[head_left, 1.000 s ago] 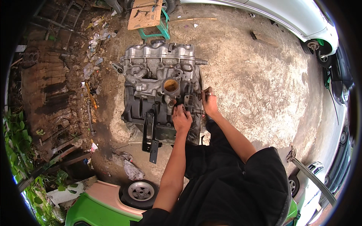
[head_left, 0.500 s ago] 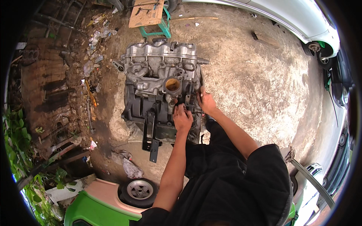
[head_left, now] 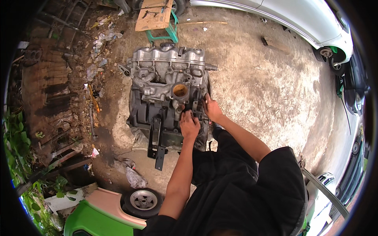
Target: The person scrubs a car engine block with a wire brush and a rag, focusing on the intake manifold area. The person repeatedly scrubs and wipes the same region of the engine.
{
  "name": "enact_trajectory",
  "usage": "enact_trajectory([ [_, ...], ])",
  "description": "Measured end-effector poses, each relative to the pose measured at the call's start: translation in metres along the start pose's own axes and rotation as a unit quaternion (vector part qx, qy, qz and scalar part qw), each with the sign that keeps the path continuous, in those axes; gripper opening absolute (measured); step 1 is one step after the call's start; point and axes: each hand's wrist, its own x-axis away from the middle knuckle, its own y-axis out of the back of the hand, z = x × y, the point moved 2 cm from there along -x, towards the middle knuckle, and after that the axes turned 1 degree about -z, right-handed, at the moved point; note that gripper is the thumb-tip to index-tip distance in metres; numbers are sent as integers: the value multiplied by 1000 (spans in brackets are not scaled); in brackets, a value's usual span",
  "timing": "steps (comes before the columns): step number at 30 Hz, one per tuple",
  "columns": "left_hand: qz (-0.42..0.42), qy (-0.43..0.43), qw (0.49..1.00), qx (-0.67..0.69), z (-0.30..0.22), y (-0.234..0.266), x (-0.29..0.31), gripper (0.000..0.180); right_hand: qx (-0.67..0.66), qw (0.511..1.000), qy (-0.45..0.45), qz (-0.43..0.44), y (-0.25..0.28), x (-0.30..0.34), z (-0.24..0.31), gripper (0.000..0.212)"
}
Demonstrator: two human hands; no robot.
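A car engine (head_left: 167,58) stands on the ground in front of me, its ribbed silver cover at the far side and its dark block (head_left: 138,112) nearer. A silver intake manifold with a round, brown-stained opening (head_left: 180,91) lies across its middle. My left hand (head_left: 190,125) rests on the near right part of the block, fingers bent and close together beside a small upright metal bracket (head_left: 195,105). Around the engine's right edge my right hand (head_left: 213,109) curls, its fingertips partly hidden. Whatever either hand pinches is too small or covered to make out.
A black slotted bracket (head_left: 156,145) juts toward me from the block. Beyond the engine, a board (head_left: 154,17) with tools lies on a green stool (head_left: 172,33). Litter and old timber (head_left: 55,90) line the left. A silver car (head_left: 299,19) stands far right; a wheel (head_left: 143,200) lies near left.
My right hand has shifted slightly left and nearer along the engine's edge. My left hand stays at almost the same spot, and the view has moved a little.
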Motion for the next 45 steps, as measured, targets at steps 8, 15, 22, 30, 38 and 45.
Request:
enact_trajectory([
  [8, -27, -6, 1000, -10, -3, 2, 1, 26, -120, 975, -187, -29, -11, -47, -48, 19],
  [15, 99, 84, 992, -1, 3, 2, -2, 37, -397, 772, -490, 78, -65, -67, -106, 9],
  [22, 100, 85, 991, -9, 6, -2, 3, 40, -343, 863, -370, -40, -4, -64, -113, 24],
  [30, 105, 84, 991, -12, 3, 1, 0, 39, -111, 990, -77, -34, 28, -4, -18, 20],
  [38, 67, 48, 997, 1, -2, 5, -2, 37, -91, 994, -49, -34, 11, 12, 7, 16],
  [45, 43, 31, 999, 5, -3, 5, -1, 31, -3, 1000, 6, 7, 3, 18, 6, 25],
])
